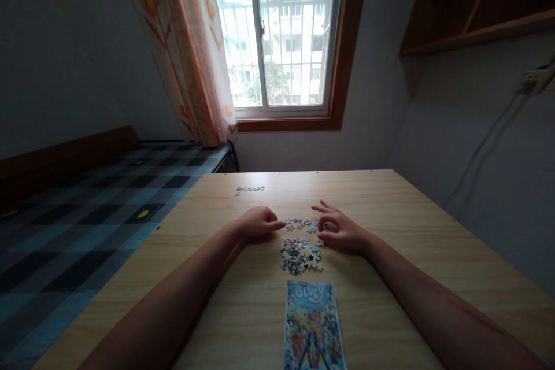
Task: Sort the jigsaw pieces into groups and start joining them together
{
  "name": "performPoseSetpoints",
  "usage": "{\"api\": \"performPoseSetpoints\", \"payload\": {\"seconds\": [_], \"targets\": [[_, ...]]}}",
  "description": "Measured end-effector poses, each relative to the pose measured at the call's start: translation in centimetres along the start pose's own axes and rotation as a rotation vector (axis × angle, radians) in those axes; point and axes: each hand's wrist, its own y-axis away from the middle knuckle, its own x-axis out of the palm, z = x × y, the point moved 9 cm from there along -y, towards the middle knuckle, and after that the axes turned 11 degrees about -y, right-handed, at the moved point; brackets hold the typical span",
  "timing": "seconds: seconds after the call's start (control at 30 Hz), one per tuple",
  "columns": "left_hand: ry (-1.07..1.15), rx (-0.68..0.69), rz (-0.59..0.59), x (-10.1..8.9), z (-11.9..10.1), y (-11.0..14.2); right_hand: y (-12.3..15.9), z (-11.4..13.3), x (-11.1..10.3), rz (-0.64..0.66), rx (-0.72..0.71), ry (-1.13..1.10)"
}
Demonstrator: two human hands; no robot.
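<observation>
On the table lies a heap of small jigsaw puzzle pieces [299, 255], with a looser row of pieces [298, 224] behind it. My left hand [259, 222] rests left of that row, its fingers mostly curled and one digit stretched toward the nearest piece; nothing shows in its grasp. On the right side, my right hand [340, 229] bends thumb and index finger together in a pinch beside the pieces, while its other fingers stick out. Whatever lies between those tips is too small to tell. Farther back sits a joined strip of pieces [250, 189].
A blue printed sheet marked "Bluey" [313, 324] lies near me on the wooden table [368, 196]. Left of the table is a bed with a checked cover [117, 202]. Beyond stand a window [286, 40] and a curtain [186, 52]; a shelf [481, 34] hangs at right.
</observation>
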Motion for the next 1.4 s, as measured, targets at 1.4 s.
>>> {"api": "performPoseSetpoints", "payload": {"seconds": [1.4], "targets": [[-0.041, -0.011, 0.010, 0.0, 0.1, -0.1, 1.1, -0.6, 0.2, 0.123, 0.046, 0.030]]}}
